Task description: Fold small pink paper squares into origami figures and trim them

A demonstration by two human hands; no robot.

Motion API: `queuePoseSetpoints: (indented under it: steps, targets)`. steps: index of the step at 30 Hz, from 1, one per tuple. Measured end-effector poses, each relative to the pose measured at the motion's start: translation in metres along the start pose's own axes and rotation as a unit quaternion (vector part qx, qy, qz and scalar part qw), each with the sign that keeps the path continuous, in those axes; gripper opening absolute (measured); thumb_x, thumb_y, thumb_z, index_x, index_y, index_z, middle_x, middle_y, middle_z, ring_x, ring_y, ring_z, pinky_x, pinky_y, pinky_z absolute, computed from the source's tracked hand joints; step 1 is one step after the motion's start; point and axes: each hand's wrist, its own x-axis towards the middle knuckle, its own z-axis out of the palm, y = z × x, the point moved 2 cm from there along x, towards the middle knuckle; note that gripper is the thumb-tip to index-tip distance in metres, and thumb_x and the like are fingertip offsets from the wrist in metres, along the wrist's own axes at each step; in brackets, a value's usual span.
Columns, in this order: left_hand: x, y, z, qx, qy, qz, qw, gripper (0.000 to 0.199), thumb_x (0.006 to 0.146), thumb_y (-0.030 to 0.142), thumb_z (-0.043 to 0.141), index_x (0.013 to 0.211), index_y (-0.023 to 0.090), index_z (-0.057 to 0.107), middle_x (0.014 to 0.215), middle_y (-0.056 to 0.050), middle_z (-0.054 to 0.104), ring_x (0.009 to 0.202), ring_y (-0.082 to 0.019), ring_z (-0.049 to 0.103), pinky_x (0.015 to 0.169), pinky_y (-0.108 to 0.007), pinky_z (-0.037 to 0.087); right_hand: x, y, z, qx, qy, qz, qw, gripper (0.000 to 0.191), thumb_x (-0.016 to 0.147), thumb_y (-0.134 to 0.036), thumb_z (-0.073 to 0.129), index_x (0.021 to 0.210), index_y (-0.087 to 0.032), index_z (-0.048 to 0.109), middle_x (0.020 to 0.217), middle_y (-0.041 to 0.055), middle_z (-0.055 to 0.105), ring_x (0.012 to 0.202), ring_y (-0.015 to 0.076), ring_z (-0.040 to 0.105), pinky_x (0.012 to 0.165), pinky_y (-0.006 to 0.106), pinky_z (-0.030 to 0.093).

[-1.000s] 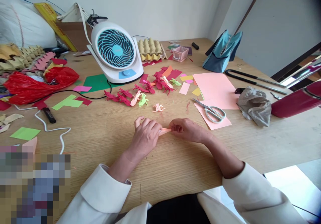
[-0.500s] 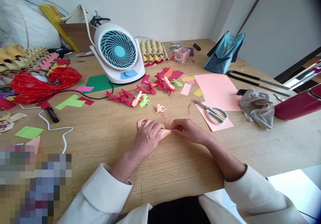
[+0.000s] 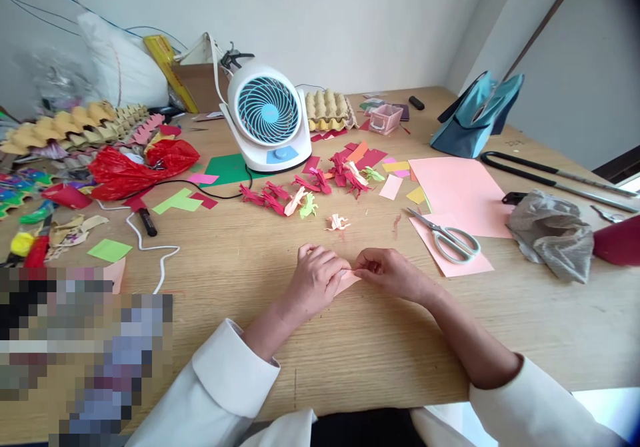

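Wooden table (image 3: 350, 347), cluttered; small pale-pink folded paper (image 3: 349, 279) lies at centre front, pinched between left hand (image 3: 317, 280) and right hand (image 3: 395, 275); knuckles hide most of it

We sit at a home craft corner: a wide wooden table (image 3: 350, 340) strewn with coloured paper scraps, small folded paper figures (image 3: 280, 199), grey-handled scissors (image 3: 447, 237), and a white-and-blue desk fan (image 3: 267, 117) at the far side.
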Motion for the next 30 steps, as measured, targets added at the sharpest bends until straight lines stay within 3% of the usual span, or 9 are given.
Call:
queuePoseSetpoints:
  steps: [9, 24, 30]
  targets:
    - [0.002, -0.008, -0.007, 0.003, 0.016, -0.006, 1.000, 0.015, 0.093, 0.022, 0.051, 0.085, 0.022, 0.064, 0.082, 0.002, 0.071, 0.082, -0.017, 0.060, 0.095, -0.041, 0.030, -0.001, -0.001, -0.004, -0.014, 0.027, -0.008, 1.000, 0.011, 0.084, -0.022, 0.056, 0.078, -0.015, 0.063, 0.068, -0.0012, 0.059, 0.061, 0.0105, 0.051, 0.056, 0.022, 0.037]
    - [0.005, -0.010, -0.007, -0.035, 0.015, -0.046, 0.998, 0.016, 0.090, 0.024, 0.058, 0.075, 0.022, 0.062, 0.074, 0.004, 0.069, 0.075, -0.015, 0.061, 0.092, -0.039, 0.031, 0.001, 0.002, 0.002, -0.002, 0.032, -0.016, 0.999, 0.018, 0.084, -0.032, 0.061, 0.078, -0.016, 0.061, 0.068, -0.0029, 0.055, 0.062, 0.0099, 0.047, 0.056, 0.022, 0.035]
    - [0.005, -0.011, -0.006, -0.042, 0.005, -0.063, 0.997, 0.013, 0.088, 0.023, 0.061, 0.074, 0.022, 0.062, 0.075, 0.004, 0.070, 0.076, -0.014, 0.062, 0.092, -0.039, 0.031, 0.001, 0.000, 0.002, -0.004, 0.032, -0.003, 0.999, 0.014, 0.083, -0.027, 0.059, 0.076, -0.016, 0.061, 0.067, -0.0030, 0.055, 0.062, 0.0099, 0.046, 0.055, 0.021, 0.033]
